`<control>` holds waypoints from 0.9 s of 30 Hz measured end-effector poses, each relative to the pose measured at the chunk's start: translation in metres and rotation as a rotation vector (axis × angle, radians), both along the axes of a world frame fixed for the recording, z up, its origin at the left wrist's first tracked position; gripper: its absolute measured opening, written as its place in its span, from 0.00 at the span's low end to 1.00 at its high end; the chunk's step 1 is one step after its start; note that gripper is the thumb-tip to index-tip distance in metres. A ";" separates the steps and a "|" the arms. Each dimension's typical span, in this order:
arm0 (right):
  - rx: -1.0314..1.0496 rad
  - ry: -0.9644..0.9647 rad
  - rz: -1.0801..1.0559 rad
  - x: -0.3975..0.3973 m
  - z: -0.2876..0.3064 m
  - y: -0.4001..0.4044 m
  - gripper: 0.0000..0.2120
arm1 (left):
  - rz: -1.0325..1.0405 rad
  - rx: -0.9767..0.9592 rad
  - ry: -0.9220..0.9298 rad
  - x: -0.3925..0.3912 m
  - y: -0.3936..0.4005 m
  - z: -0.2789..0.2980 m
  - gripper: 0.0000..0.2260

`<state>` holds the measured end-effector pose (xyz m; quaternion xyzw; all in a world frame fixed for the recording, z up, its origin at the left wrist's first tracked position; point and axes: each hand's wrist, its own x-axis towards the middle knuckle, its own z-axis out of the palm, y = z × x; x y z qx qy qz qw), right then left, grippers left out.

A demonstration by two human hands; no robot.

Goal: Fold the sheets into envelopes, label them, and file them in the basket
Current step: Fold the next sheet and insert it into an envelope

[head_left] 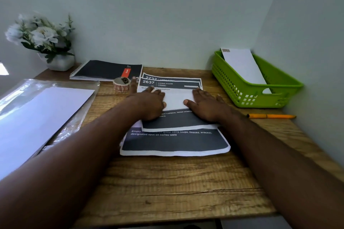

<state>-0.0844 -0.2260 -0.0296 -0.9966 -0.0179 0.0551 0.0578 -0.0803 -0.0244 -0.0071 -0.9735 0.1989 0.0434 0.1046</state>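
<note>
Two printed sheets lie stacked at the middle of the wooden desk. The top sheet [176, 98], headed 2637, lies under both my hands. My left hand [149, 103] presses flat on its left part, and my right hand [205, 105] presses flat on its right part, fingers straight. The lower sheet [175, 143], headed 2732, sticks out towards me and at the far edge. A green plastic basket [242, 91] stands at the right with one white envelope [243, 67] leaning inside it. An orange pen [271, 116] lies near the basket.
A roll of stickers [122, 84] sits just left of the sheets. Behind it lies a black spiral notebook [106, 70]. A plastic sleeve with blank white paper [37, 117] covers the desk's left side. A white flower pot [59, 61] stands at the back left. Walls close the back and right.
</note>
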 end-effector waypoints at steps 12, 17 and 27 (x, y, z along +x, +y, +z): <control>-0.038 -0.290 0.336 -0.007 0.011 0.017 0.25 | -0.024 -0.161 -0.221 -0.015 -0.008 0.003 0.17; 0.236 -0.072 0.370 -0.009 0.011 0.022 0.22 | 0.005 -0.249 -0.117 -0.009 -0.009 0.004 0.19; 0.359 0.016 0.272 -0.006 0.022 0.013 0.27 | 0.058 -0.270 -0.040 -0.007 0.005 0.011 0.26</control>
